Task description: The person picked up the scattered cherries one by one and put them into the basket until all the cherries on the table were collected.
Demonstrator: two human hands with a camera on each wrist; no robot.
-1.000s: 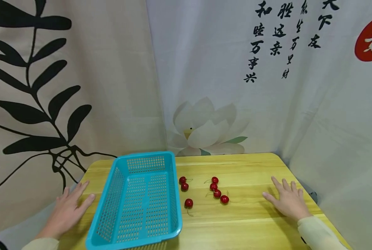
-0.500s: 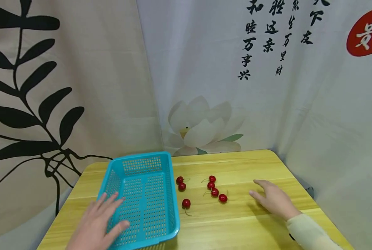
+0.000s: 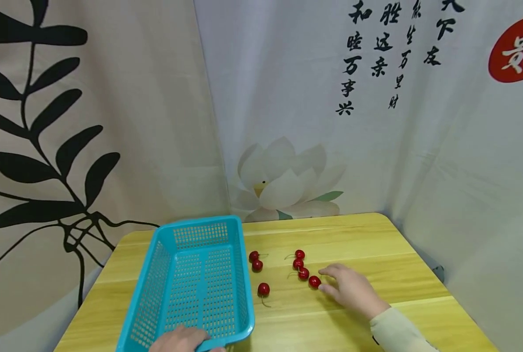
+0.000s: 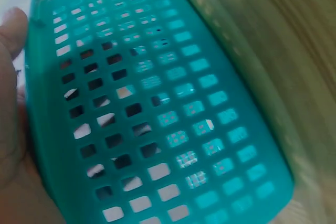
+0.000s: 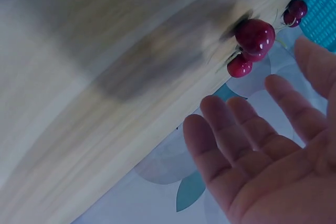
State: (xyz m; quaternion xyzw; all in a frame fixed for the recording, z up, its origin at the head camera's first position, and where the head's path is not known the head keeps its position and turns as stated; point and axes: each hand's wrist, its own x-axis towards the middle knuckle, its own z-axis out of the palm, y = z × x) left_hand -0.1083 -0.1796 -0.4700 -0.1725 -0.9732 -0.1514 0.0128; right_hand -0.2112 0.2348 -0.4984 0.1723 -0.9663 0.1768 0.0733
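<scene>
A blue perforated plastic basket (image 3: 200,288) stands on the left of the wooden table. My left hand (image 3: 180,340) holds its near rim, fingers over the edge on the inside; the left wrist view shows the thumb (image 4: 13,30) alongside the rim and dark finger shapes through the holes of the basket wall (image 4: 157,98). My right hand (image 3: 349,288) hovers beside the nearest dark red cherry (image 3: 314,282), thumb and index fingertips right by it, fingers spread and relaxed with nothing in them. In the right wrist view, that cherry (image 5: 255,36) lies beyond the fingertips.
More stemmed cherries (image 3: 303,274) run in a line behind the nearest one. Closer to the basket lie a pair of cherries (image 3: 257,266) and a single cherry (image 3: 263,289). A printed cloth curtain (image 3: 288,98) hangs behind the wooden table (image 3: 398,254).
My left hand has gone from beside the basket, across it, down to its near rim, and grips there. My right hand has moved left to the nearest cherry.
</scene>
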